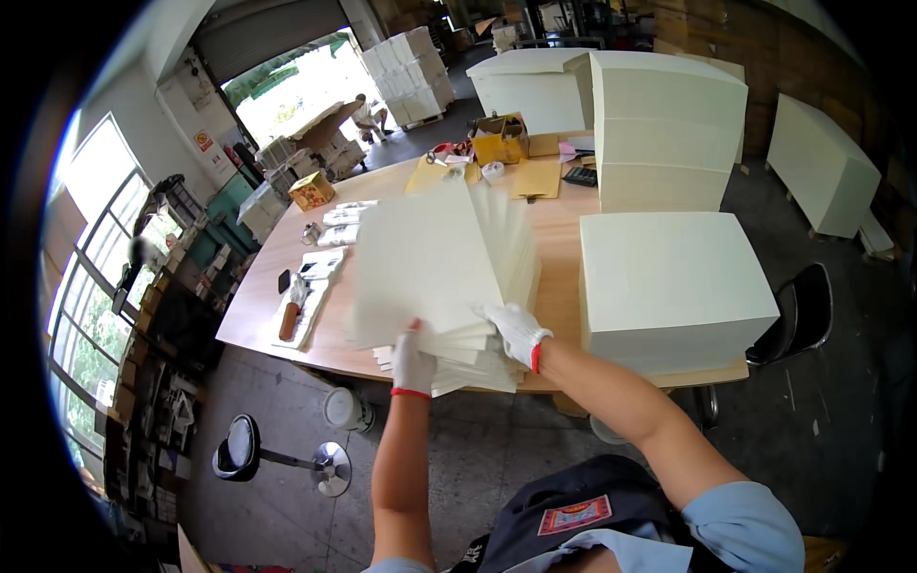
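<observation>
Fingers of both gloved hands, left (413,361) and right (516,329), pinched the fanned sheets (430,267); an even grip would likely keep edges aligned.

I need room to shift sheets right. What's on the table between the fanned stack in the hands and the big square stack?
Only bare wooden table separates the fanned sheets from the square stack, per the head view.

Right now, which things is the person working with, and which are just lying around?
In use:
left hand
right hand
sheets, a fanned pile both gloved hands grip at its near edge

Lying about:
tall stack
low stack
yellow box
envelopes
stool
chair
</observation>
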Demonstrator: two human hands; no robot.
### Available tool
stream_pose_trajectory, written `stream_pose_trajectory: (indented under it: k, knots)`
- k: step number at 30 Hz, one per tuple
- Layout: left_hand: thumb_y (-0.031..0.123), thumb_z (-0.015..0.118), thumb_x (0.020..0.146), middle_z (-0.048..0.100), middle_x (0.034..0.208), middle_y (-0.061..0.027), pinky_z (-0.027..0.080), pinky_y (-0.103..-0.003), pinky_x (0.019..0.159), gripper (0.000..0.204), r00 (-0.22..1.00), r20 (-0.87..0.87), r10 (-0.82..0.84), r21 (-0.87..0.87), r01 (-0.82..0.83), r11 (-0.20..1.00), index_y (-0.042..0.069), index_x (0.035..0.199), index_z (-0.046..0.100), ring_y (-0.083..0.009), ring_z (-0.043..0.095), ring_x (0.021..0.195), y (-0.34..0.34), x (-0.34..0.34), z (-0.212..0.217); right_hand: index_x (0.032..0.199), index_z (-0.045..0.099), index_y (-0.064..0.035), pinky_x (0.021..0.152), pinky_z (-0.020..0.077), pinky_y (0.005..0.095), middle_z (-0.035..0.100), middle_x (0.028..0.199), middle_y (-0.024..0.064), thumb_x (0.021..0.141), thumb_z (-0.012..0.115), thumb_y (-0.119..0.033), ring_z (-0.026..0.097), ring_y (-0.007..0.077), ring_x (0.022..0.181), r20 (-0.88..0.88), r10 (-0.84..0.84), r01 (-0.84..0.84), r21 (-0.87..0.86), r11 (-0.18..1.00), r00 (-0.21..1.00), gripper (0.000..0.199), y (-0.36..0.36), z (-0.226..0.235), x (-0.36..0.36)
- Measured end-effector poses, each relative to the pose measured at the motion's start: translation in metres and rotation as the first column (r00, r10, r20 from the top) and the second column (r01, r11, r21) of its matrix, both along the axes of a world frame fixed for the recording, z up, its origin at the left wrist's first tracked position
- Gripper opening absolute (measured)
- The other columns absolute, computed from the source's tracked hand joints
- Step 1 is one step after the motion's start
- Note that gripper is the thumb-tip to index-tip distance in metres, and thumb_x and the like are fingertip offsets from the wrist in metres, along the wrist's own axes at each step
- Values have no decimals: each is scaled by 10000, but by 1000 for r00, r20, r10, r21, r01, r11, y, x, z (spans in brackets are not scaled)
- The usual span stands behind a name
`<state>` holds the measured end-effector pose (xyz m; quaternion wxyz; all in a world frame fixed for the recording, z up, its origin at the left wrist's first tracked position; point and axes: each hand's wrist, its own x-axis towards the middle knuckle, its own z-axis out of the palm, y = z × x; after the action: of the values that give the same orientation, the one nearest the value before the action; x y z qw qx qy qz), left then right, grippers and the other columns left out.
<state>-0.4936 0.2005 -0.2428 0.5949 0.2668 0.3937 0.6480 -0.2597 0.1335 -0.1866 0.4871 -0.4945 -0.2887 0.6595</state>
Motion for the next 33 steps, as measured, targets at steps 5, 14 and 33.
stream_pose_trajectory:
  k: [5,14,33]
  knots:
    - [128,612,1041,665,1300,-77,511,-369,1064,240,979,152,136,-204,-103,974,34,1244,698,-213,617,1224,9,8,-26,1221,717,-95,413,250,278,600,951,8,930,788,-450,360,89,532,-25,-163,161,-74,984,986,465,8,-21,-19]
    - [188,670,1035,658,1335,-88,522,-425,1075,275,937,343,64,-231,18,973,69,1279,629,-256,604,1261,-23,-1,-2,1463,577,-103,788,594,360,672,1322,128,1045,657,-410,740,258,1049,-502,-3,-12,-26,1000,865,525,-39,-34,1]
    - [115,695,942,717,1160,-107,547,-425,881,320,269,-962,-56,244,930,275,107,1262,693,-299,685,1115,-202,292,85,1058,688,-105,575,467,262,654,809,1,1041,641,-390,595,81,668,210,-882,842,271,466,421,289,-324,-78,384]
